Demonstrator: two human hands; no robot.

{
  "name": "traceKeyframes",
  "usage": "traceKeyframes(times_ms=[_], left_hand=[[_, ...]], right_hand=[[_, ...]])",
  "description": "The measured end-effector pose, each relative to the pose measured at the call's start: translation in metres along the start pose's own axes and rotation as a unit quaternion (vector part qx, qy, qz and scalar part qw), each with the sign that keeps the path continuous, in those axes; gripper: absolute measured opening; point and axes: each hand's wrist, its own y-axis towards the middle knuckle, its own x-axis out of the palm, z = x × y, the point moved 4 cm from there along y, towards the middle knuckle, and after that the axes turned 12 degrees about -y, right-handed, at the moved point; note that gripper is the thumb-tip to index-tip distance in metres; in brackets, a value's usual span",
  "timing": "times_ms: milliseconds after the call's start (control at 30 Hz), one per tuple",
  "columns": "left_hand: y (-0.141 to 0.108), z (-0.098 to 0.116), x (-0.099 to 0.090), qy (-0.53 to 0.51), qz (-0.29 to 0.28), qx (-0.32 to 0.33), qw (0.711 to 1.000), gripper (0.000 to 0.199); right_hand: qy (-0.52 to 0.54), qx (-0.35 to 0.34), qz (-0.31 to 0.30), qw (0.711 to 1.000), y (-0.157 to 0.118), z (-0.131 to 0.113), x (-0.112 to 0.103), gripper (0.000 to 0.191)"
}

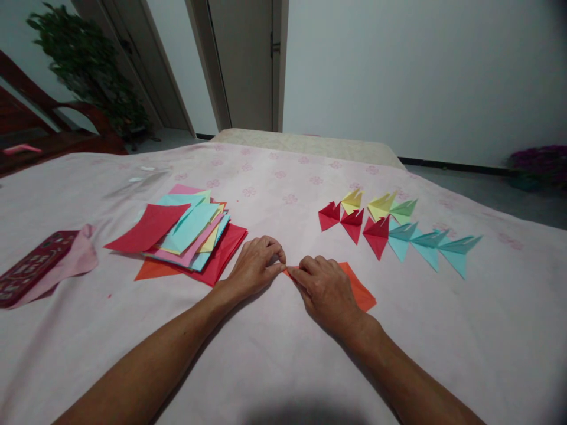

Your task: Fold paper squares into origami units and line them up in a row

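Note:
An orange piece of folded paper [358, 288] lies on the table in front of me, partly covered by my right hand. My left hand [259, 262] pinches its narrow left tip between thumb and forefinger. Close beside it, my right hand [325, 286] is closed on the same paper, thumb and fingers pressed near that tip. The middle of the paper is hidden beneath the right hand. Beyond it stand several folded paper cranes: red ones [377, 236], yellow ones [381, 206], a green one [403, 209] and light-blue ones [459, 251].
A loose stack of coloured paper sheets [195, 227] lies left of my hands. Farther left are a dark red patterned case [38, 265] and a pink cloth [75, 260]. The pink flowered tablecloth [283, 354] covers the table. A wooden chair [88, 127] stands beyond its left edge.

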Motion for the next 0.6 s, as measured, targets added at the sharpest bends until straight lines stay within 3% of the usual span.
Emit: traceKeyframes(times_ms=[300,467,600], left_hand=[[0.002,-0.009,-0.001,-0.037,0.038,-0.028,0.998,0.014],[0.001,0.001,0.01,0.049,0.064,-0.051,0.995,0.017],[-0.002,0.01,0.018,0.116,0.061,-0.035,0.991,0.026]], right_hand=[[0.012,0.009,0.015,1.0,-0.001,-0.001,0.001,0.016],[0.018,0.013,0.021,1.0,-0.001,-0.002,0.002,0.015],[0.029,0.031,0.024,0.999,-0.003,0.0,0.004,0.015]])
